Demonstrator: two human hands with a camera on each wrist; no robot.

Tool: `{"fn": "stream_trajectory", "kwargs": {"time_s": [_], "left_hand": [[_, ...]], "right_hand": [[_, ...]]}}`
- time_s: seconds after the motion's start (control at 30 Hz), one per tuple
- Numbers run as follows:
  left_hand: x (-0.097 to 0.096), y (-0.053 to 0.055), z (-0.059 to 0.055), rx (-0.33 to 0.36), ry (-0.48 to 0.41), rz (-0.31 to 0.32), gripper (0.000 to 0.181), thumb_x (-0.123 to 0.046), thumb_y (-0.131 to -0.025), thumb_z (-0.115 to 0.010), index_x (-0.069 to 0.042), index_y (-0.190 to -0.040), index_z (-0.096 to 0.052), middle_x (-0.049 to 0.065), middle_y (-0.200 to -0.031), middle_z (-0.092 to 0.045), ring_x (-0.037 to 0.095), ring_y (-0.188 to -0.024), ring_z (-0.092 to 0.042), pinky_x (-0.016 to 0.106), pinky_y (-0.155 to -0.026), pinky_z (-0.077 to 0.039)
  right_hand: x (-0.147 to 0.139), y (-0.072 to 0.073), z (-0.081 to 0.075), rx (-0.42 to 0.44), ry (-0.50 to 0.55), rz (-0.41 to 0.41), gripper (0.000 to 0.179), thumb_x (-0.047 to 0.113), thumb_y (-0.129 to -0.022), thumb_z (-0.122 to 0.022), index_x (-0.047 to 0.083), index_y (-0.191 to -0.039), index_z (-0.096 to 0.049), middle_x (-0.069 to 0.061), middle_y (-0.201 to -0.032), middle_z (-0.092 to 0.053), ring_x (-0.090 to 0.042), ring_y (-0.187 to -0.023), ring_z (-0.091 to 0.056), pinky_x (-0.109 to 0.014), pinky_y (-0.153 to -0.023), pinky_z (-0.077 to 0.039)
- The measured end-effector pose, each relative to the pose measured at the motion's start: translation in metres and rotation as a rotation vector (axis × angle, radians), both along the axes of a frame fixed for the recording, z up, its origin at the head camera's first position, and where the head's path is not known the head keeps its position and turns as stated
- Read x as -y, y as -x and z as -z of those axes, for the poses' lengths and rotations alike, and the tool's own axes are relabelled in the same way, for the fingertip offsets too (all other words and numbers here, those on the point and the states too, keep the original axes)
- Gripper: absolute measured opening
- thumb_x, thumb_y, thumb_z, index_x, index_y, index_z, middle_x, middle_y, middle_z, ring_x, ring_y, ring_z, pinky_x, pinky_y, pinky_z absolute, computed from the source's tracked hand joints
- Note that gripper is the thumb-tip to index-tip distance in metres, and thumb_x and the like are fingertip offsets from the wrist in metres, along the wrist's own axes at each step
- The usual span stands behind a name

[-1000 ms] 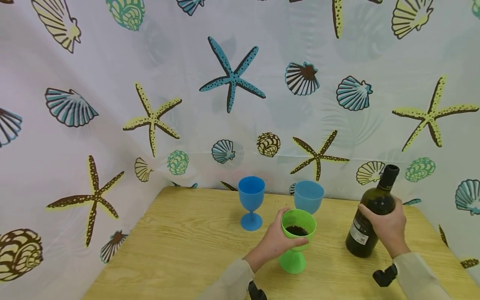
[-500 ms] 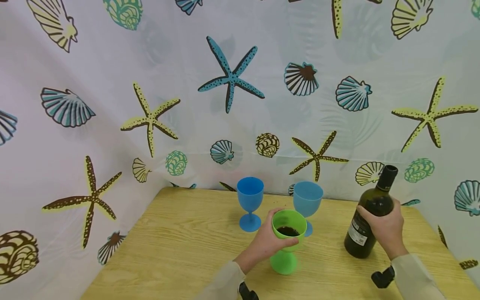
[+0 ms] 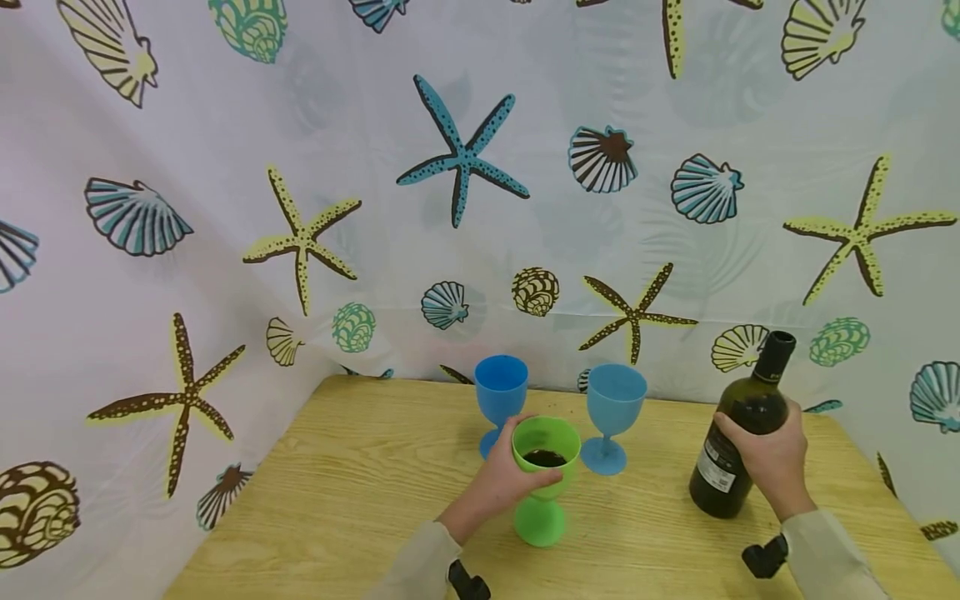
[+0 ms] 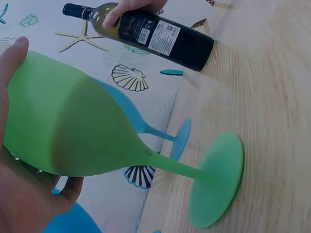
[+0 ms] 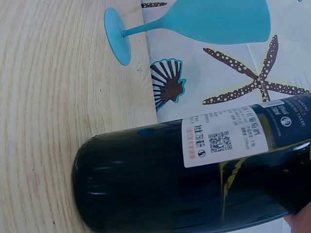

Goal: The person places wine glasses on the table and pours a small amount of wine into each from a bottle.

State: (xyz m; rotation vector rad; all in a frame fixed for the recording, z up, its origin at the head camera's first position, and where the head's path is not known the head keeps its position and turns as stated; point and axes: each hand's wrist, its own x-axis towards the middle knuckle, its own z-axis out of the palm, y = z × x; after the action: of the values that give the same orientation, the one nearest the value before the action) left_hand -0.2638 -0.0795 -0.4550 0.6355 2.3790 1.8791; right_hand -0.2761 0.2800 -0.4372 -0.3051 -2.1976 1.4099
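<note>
My left hand [image 3: 501, 479] grips the bowl of a green goblet [image 3: 546, 492] with dark liquid inside, thumb across its near side. The goblet is upright, its round foot low over the wooden table in the head view. My right hand [image 3: 776, 454] holds a dark wine bottle [image 3: 738, 442] around its upper body. This bottle is uncapped and leans slightly right; its white label [image 5: 224, 136] shows in the right wrist view. Behind the green goblet stand a dark blue goblet [image 3: 501, 387], partly hidden by my left hand, and a light blue goblet [image 3: 616, 400].
A wooden table [image 3: 360, 483] carries everything. At its back edge hangs a white curtain [image 3: 465, 250] printed with starfish and shells, which also runs along the left and right sides. Black wrist bands [image 3: 765, 557] sit at both cuffs.
My left hand has moved left with the green goblet, from in front of the light blue goblet to partly in front of the dark blue one. The right hand and bottle stay nearly still.
</note>
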Motion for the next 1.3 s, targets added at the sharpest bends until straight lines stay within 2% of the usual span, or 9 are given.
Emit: {"fn": "stream_trajectory", "kwargs": {"time_s": [0.2,0.37,0.43,0.6,0.67,0.8,1.07,1.3], "left_hand": [[0.014,0.003,0.0,-0.003,-0.009,-0.008,0.081,-0.029,-0.08,-0.078,-0.011,-0.142,-0.028,0.009,-0.126,-0.049,0.028,-0.112,-0.05,0.04,-0.089,-0.044],[0.025,0.006,0.001,-0.008,-0.001,-0.043,0.08,-0.029,-0.08,-0.078,-0.01,-0.141,-0.029,0.011,-0.126,-0.049,0.028,-0.114,-0.048,0.043,-0.092,-0.042],[0.03,0.003,-0.007,-0.004,0.005,-0.047,0.081,-0.028,-0.081,-0.077,-0.008,-0.141,-0.028,0.013,-0.126,-0.048,0.029,-0.114,-0.048,0.043,-0.093,-0.041],[0.04,0.005,-0.006,-0.006,-0.017,-0.068,0.08,-0.023,-0.081,-0.077,-0.005,-0.141,-0.028,0.016,-0.127,-0.048,0.031,-0.115,-0.047,0.043,-0.094,-0.041],[0.045,0.011,0.002,-0.018,-0.021,-0.091,0.079,-0.025,-0.081,-0.077,-0.008,-0.14,-0.029,0.013,-0.128,-0.048,0.03,-0.115,-0.047,0.044,-0.095,-0.041],[0.054,0.013,0.004,-0.025,-0.025,-0.127,0.078,-0.028,-0.081,-0.077,-0.01,-0.14,-0.029,0.012,-0.128,-0.047,0.029,-0.116,-0.047,0.046,-0.096,-0.04],[0.07,0.019,0.001,-0.009,-0.007,-0.2,0.08,-0.023,-0.081,-0.077,-0.009,-0.142,-0.027,0.014,-0.131,-0.045,0.031,-0.118,-0.045,0.049,-0.098,-0.038],[0.082,0.028,0.0,-0.013,0.004,-0.226,0.079,-0.023,-0.082,-0.076,-0.008,-0.142,-0.027,0.014,-0.132,-0.044,0.032,-0.119,-0.044,0.049,-0.099,-0.037]], "right_hand": [[0.0,0.0,0.001,-0.006,-0.002,-0.003,0.086,0.031,-0.079,-0.076,0.001,-0.142,-0.026,-0.024,-0.131,-0.043,-0.04,-0.115,-0.045,-0.058,-0.093,-0.038],[0.0,0.001,-0.001,-0.01,0.004,-0.004,0.086,0.032,-0.079,-0.076,0.001,-0.142,-0.026,-0.025,-0.131,-0.043,-0.04,-0.116,-0.045,-0.058,-0.094,-0.037],[0.001,0.001,-0.001,-0.012,0.007,-0.005,0.087,0.033,-0.079,-0.076,0.001,-0.142,-0.026,-0.025,-0.132,-0.043,-0.04,-0.116,-0.045,-0.059,-0.094,-0.037],[0.001,0.002,-0.001,-0.022,0.014,-0.011,0.086,0.032,-0.079,-0.076,0.002,-0.142,-0.026,-0.024,-0.132,-0.043,-0.04,-0.116,-0.045,-0.058,-0.094,-0.037],[0.0,0.001,-0.001,-0.024,0.014,-0.01,0.086,0.031,-0.078,-0.077,0.002,-0.142,-0.026,-0.024,-0.131,-0.044,-0.04,-0.116,-0.045,-0.058,-0.094,-0.037],[0.0,0.001,0.0,-0.012,0.014,-0.011,0.087,0.033,-0.078,-0.077,0.002,-0.142,-0.026,-0.024,-0.132,-0.043,-0.04,-0.116,-0.045,-0.058,-0.094,-0.037],[0.0,0.001,0.0,-0.007,0.01,-0.011,0.088,0.033,-0.079,-0.076,0.001,-0.143,-0.024,-0.025,-0.133,-0.043,-0.041,-0.116,-0.045,-0.059,-0.094,-0.037],[0.0,0.0,-0.001,-0.003,0.013,-0.013,0.089,0.033,-0.078,-0.076,0.003,-0.143,-0.024,-0.024,-0.133,-0.042,-0.041,-0.117,-0.045,-0.059,-0.095,-0.036]]}}
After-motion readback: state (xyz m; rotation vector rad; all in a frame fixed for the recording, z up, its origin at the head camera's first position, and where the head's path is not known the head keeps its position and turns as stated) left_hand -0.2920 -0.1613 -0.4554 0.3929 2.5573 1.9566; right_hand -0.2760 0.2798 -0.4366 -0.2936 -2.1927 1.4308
